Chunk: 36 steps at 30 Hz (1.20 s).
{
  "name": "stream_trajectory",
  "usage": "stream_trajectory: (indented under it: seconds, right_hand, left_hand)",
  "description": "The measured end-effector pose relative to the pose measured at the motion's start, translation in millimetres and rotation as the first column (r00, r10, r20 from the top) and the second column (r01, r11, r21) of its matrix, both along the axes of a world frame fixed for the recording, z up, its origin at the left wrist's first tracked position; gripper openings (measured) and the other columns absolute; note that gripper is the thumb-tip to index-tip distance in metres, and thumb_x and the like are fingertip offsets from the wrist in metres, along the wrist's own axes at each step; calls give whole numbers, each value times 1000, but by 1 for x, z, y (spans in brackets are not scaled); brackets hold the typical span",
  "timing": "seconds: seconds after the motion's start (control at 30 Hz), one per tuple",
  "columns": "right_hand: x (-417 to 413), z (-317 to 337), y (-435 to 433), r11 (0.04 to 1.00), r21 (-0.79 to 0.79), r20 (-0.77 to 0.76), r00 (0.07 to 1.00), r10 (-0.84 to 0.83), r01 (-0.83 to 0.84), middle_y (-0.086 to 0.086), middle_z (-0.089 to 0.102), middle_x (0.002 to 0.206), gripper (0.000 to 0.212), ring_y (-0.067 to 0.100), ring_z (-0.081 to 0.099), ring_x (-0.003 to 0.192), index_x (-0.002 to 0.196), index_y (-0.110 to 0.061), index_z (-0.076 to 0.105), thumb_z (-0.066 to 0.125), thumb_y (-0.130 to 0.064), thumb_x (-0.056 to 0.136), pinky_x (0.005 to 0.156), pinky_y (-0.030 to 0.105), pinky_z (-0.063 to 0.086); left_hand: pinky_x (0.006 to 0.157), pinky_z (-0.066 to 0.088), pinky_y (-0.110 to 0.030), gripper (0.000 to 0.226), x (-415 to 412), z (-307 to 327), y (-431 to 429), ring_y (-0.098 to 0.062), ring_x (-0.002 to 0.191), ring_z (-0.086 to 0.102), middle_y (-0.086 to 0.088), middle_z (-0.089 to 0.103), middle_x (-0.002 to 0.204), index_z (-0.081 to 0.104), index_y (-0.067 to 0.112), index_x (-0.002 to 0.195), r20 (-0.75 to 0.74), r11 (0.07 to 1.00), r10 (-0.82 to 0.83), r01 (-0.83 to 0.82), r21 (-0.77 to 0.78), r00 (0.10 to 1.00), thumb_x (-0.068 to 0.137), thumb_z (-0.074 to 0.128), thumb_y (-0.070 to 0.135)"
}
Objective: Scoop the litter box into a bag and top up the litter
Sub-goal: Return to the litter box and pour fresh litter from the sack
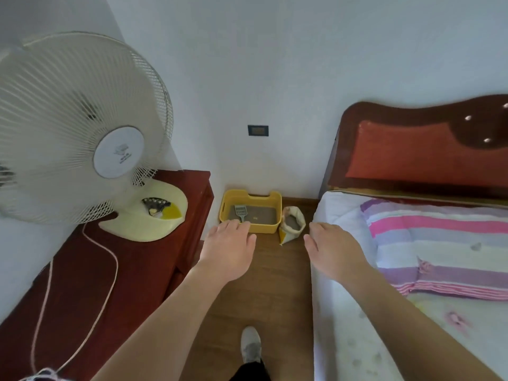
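Observation:
A yellow litter box [277,206] stands on the wooden floor against the far wall, with grey litter inside. A grey slotted scoop [240,211] lies in its left half. An open sack of litter [293,224] leans beside the box's right side. My left hand [228,250] is stretched out in front of me, fingers straight, overlapping the box's near left corner in view and holding nothing. My right hand [331,251] is held out to the right of the sack, fingers relaxed and empty. I see no waste bag.
A dark red cabinet [132,270] on the left carries a white fan [79,127] with a trailing cord. A bed [426,270] with a striped blanket fills the right. A narrow strip of floor [275,292] runs between them. My shoe [250,345] is on it.

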State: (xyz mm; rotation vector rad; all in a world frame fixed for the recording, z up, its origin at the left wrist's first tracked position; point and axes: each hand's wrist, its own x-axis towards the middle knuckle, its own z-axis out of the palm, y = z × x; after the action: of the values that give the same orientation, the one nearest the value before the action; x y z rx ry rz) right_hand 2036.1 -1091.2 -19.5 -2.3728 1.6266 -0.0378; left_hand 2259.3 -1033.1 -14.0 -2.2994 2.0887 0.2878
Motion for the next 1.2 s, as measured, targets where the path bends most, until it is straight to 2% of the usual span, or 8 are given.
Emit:
stream_trajectory:
  seconds: [0.1,0.2,0.3,0.47,0.8,0.9,1.07,1.2]
  right_hand:
    - [15,-7,-48,999,30,1,999,-39,39,-5,64,108,37,12,59,94,115,-22,58,30,-42,103,89,29,52]
    - [29,-7,-88,995,55,23,996,-81,79,-5,62,113,39,13,58,101,121,-22,58,30,-42,103,93,32,51]
    - [40,-9,-121,993,48,26,994,-106,104,-4,62,115,41,14,57,102,123,-21,57,28,-42,103,89,29,49]
    - [46,-15,-176,986,113,7,992,-124,122,-2,55,138,49,18,54,123,145,-20,43,27,-43,105,103,31,45]
    - [35,-67,-302,982,172,44,995,-84,76,-3,58,133,47,16,56,116,140,-22,48,27,-44,104,98,30,47]
    - [30,-80,-334,978,193,46,995,-93,83,-2,56,136,48,17,54,121,142,-21,47,28,-43,105,100,29,44]
    - [29,-104,-374,959,252,12,990,-138,130,-1,54,140,49,15,52,125,146,-21,42,29,-44,105,102,26,42]
    - [40,-132,-402,942,290,7,984,-176,167,-1,55,137,45,14,52,123,142,-21,45,30,-41,105,102,25,41]
  left_hand:
    - [116,33,-43,50,19,-9,-54,-22,138,40,-1,45,148,35,23,148,-10,999,-34,34,14,999,104,23,44]
    - [117,30,-42,51,36,-14,-102,-22,140,38,-1,43,151,34,23,149,-11,998,-61,62,34,998,104,23,45]
    - [117,30,-42,50,46,-17,-147,-22,139,38,-2,43,150,36,22,148,-14,994,-99,100,53,995,104,22,44]
    - [114,36,-41,50,47,-30,-208,-20,135,43,0,47,147,39,23,146,-28,992,-106,108,72,994,104,24,44]
    - [113,37,-38,48,34,-72,-319,-18,134,45,2,48,146,40,24,146,-29,991,-5,8,136,1000,105,26,43]
    - [112,39,-36,46,32,-86,-350,-16,132,46,4,48,146,40,26,146,-43,990,15,-9,139,999,104,28,43]
    - [108,43,-35,45,38,-116,-393,-14,131,48,6,50,144,43,27,144,-101,990,-2,17,140,995,104,30,43]
    - [109,42,-33,44,50,-149,-429,-13,132,47,7,50,144,44,29,144,-127,990,-36,53,133,991,104,32,43]
